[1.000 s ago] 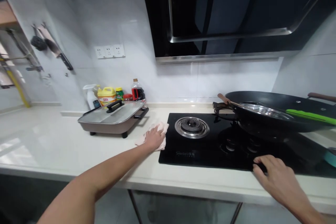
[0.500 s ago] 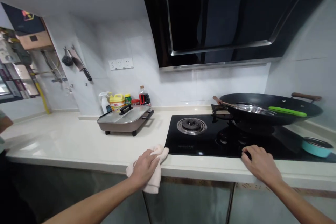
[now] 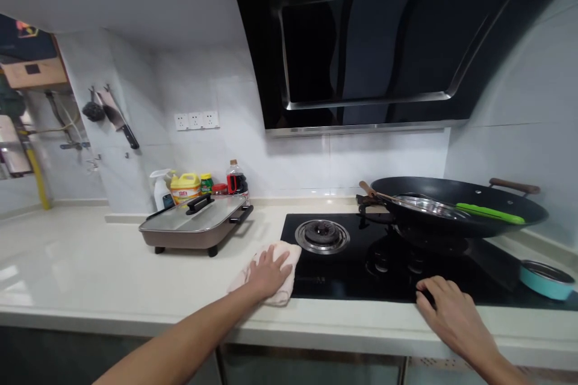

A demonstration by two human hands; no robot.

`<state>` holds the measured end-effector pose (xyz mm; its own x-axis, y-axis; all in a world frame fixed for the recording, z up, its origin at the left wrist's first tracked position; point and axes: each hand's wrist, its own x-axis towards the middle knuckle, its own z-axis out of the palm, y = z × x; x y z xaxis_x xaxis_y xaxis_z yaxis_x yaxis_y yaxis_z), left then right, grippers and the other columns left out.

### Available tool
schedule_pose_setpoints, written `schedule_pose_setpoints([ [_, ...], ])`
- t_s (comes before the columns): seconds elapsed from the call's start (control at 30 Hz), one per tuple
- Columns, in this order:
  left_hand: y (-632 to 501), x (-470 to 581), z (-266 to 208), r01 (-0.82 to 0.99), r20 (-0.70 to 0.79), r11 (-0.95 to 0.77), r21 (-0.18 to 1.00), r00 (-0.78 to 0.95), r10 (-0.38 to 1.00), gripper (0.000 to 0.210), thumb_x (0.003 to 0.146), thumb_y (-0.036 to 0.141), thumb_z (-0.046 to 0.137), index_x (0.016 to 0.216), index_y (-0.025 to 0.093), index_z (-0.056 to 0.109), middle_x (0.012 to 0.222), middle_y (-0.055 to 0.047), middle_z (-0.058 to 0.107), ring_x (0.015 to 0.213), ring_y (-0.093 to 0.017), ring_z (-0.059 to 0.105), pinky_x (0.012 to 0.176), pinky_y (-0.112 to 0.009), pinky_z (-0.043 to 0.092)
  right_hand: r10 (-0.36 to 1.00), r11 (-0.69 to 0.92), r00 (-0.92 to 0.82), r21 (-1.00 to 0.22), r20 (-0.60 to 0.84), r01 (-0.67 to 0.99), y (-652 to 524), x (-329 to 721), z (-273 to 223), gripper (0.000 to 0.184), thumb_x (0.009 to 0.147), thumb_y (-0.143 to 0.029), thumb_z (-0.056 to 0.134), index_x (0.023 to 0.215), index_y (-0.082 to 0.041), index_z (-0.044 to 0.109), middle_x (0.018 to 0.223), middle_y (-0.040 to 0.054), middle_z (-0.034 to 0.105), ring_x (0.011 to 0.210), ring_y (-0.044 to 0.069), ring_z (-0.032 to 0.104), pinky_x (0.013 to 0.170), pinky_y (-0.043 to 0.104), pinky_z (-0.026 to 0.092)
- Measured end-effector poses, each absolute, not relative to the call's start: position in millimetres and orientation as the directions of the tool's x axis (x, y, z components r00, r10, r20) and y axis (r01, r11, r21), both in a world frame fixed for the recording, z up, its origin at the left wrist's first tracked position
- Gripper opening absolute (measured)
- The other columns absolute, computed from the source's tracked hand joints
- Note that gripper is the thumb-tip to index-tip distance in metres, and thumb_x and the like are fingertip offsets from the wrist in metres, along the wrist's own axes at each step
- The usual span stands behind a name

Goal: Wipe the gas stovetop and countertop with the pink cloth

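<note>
My left hand [image 3: 270, 274] lies with spread fingers on a pale pink cloth [image 3: 289, 252], pressing it down across the left edge of the black glass cooktop [image 3: 352, 280]. Part of the cloth rests on the white counter. My right hand [image 3: 451, 310] leans on the cooktop's front edge, its fingers loosely bent and the thumb apart; nothing shows in it. Behind the cloth is the left burner [image 3: 322, 236]. A large black wok [image 3: 469, 230] stands over the right side, holding a metal lid or dish [image 3: 428, 204] and a green-handled utensil [image 3: 490, 213].
A lidded electric pan [image 3: 180, 234] stands on the counter [image 3: 90, 277] left of the cooktop. Behind it are a spray bottle [image 3: 161, 189], a yellow jug [image 3: 185, 187] and a dark sauce bottle [image 3: 236, 180]. A turquoise bowl [image 3: 546, 283] sits far right. The range hood [image 3: 361, 60] overhangs.
My left hand has moved the cloth up from the counter's front edge onto the cooktop's left edge, and its fingers have spread. My right hand stays at the front edge. The view has tilted up.
</note>
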<state>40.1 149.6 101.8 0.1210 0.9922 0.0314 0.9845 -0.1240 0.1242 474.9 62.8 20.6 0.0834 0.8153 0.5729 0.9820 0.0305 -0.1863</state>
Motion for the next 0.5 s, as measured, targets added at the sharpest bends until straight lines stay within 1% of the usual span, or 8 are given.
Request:
schedule_pose_setpoints([
  [0.1, 189, 46, 108, 0.989, 0.006, -0.067, 0.134, 0.067, 0.998, 0.068, 0.1, 0.064, 0.029, 0.162, 0.04, 0.037, 0.178, -0.008, 0.017, 0.16, -0.04, 0.021, 0.123, -0.069, 0.021, 0.816, 0.037, 0.083, -0.195, 0.572, 0.98, 63, 477, 19, 0.037, 0.097, -0.044, 0.037, 0.102, -0.025, 0.07, 0.111, 0.0098, 0.07, 0.098, 0.029, 0.063, 0.082, 0.045, 0.046],
  [0.2, 235, 53, 108, 0.99, 0.014, -0.061, 0.124, 0.06, 0.998, 0.069, 0.1, 0.065, 0.027, 0.163, 0.039, 0.036, 0.178, -0.01, 0.016, 0.159, -0.042, 0.022, 0.122, -0.069, 0.021, 0.819, 0.035, 0.089, -0.204, 0.567, 0.978, 65, 485, 14, 0.037, 0.096, -0.046, 0.039, 0.1, -0.026, 0.07, 0.111, 0.0097, 0.07, 0.098, 0.03, 0.064, 0.082, 0.046, 0.048],
  [0.37, 318, 65, 105, 0.989, 0.03, -0.069, 0.129, 0.066, 0.997, 0.07, 0.099, 0.065, 0.022, 0.164, 0.04, 0.034, 0.178, -0.008, 0.015, 0.159, -0.042, 0.024, 0.121, -0.069, 0.022, 0.843, 0.044, 0.074, -0.206, 0.533, 0.978, 71, 503, 1, 0.032, 0.091, -0.051, 0.051, 0.101, -0.029, 0.072, 0.112, 0.0095, 0.071, 0.099, 0.031, 0.065, 0.081, 0.045, 0.051],
  [0.5, 388, 76, 107, 0.991, 0.017, -0.039, 0.124, 0.037, 0.999, 0.071, 0.098, 0.064, 0.025, 0.163, 0.039, 0.034, 0.178, -0.01, 0.016, 0.157, -0.044, 0.027, 0.121, -0.069, 0.023, 0.825, 0.048, 0.069, -0.19, 0.561, 0.981, 66, 503, 1, 0.028, 0.093, -0.047, 0.054, 0.104, -0.027, 0.07, 0.113, 0.0093, 0.071, 0.101, 0.03, 0.065, 0.085, 0.046, 0.051],
])
